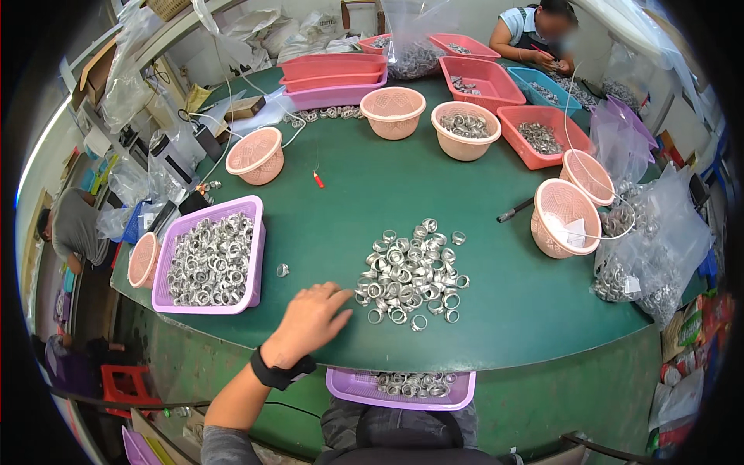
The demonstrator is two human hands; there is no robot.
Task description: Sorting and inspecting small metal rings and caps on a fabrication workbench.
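Note:
My left hand [310, 319], with a black band on the wrist, rests over the green table just left of a loose pile of silver rings [407, 275]. Its thumb and fingers are apart, and nothing shows in them. One ring [283, 270] lies alone on the table, left of the hand. Farther left stands a purple basket [258, 256] full of the same kind of rings. Over my lap, below the table edge, another purple basket [341, 385] holds more rings and is partly hidden by the table. My right hand is out of view.
Pink round baskets [393, 116] stand toward the back, with others at the right and left. Red trays [480, 87] of metal pieces sit at the far right, near a seated person [535, 35]. A black pen [514, 210] and plastic bags [659, 240] lie at the right.

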